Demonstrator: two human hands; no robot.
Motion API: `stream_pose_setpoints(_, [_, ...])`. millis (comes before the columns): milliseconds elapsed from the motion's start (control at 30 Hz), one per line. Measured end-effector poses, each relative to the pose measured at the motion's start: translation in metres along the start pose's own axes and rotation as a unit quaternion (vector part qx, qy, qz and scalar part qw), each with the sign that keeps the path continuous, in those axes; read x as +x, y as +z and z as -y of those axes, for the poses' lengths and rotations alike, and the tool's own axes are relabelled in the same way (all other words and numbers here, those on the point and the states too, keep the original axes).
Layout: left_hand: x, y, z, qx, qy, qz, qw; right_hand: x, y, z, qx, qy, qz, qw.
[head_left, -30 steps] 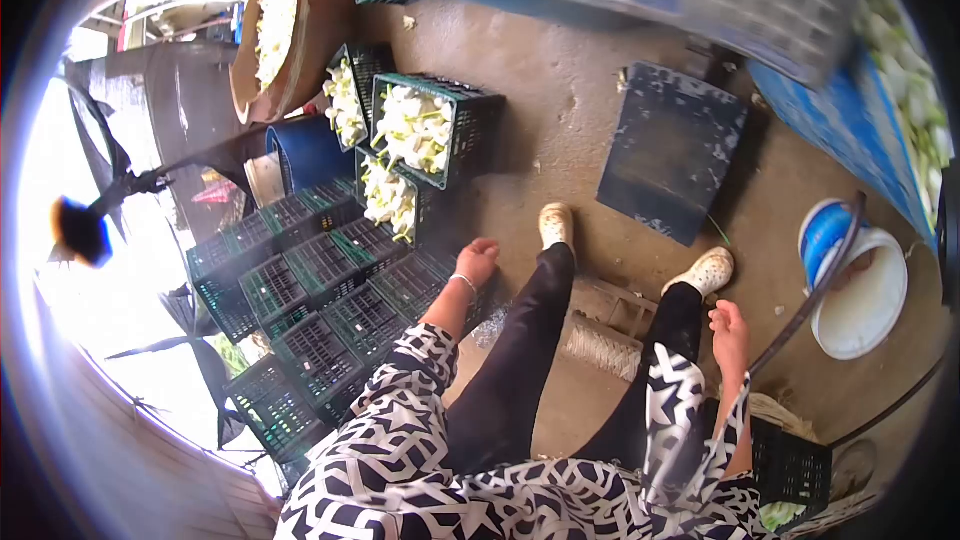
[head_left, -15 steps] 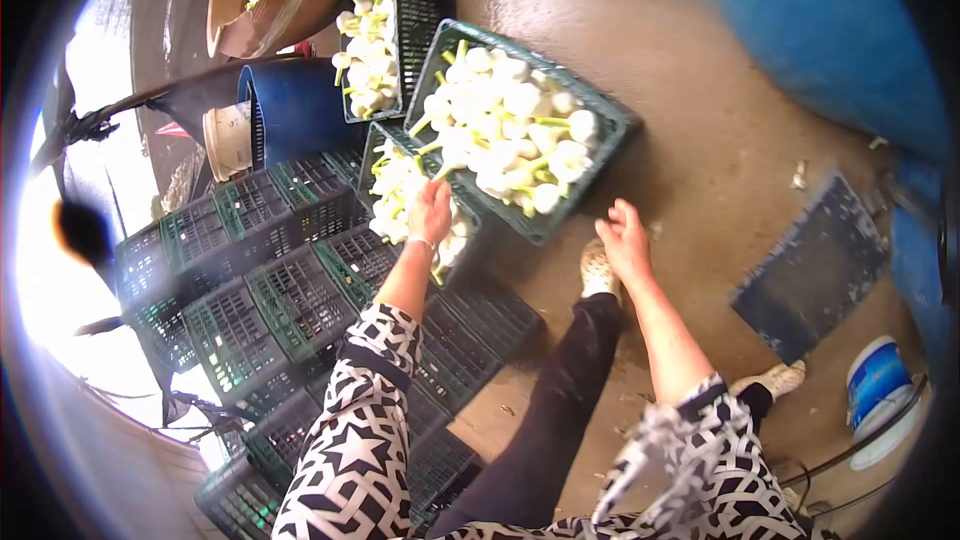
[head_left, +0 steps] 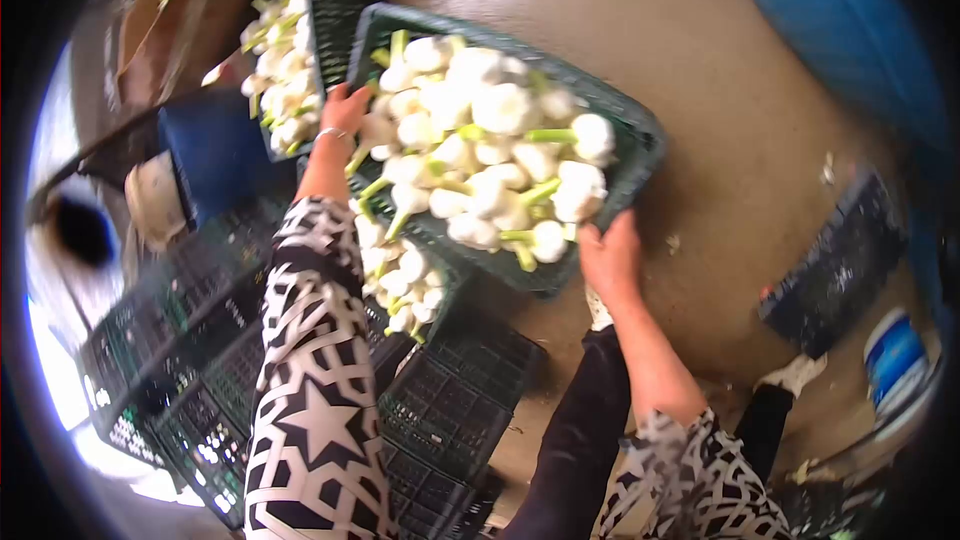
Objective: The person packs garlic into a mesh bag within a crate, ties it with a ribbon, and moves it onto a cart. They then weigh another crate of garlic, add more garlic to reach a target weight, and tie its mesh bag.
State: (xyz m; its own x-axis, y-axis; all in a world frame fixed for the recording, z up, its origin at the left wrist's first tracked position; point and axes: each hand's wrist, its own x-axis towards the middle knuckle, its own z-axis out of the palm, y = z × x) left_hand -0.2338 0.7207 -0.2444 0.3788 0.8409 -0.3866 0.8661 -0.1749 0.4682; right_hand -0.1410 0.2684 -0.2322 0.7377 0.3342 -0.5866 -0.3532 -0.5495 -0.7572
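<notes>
A dark green plastic crate (head_left: 610, 105) is heaped with white garlic bulbs (head_left: 490, 155) that have short green stems. My left hand (head_left: 345, 110) is closed on its left rim, beside the garlic. At the near right corner, my right hand (head_left: 612, 255) grips the crate's edge, its fingertips partly hidden by the rim. Under the crate's left side, a second crate of garlic (head_left: 400, 285) is partly covered. Another garlic-filled crate (head_left: 283, 70) stands behind my left hand.
Stacked dark crates (head_left: 455, 380) fill the lower left. A blue barrel (head_left: 215, 155) and a pale bucket (head_left: 152, 200) stand at left. On the brown floor at right lie a dark flat panel (head_left: 840, 265) and a blue-and-white bucket (head_left: 895, 355). A large blue object (head_left: 840, 20) is upper right.
My left hand has moved from over the lower garlic crate up to the full crate's left rim. My right hand has closed on its near right corner. The crate appears nearer and larger.
</notes>
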Motion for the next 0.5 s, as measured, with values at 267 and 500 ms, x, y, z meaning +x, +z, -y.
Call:
stream_pose_setpoints(267, [-0.109,-0.069,-0.060,0.137,0.154,-0.053,0.977,0.007,-0.037,-0.054,0.057,0.033,-0.023,0.998])
stream_pose_setpoints(500, [-0.295,-0.066,-0.200,0.196,0.185,-0.021,0.963,-0.112,-0.217,-0.051,0.052,0.128,-0.038,0.990])
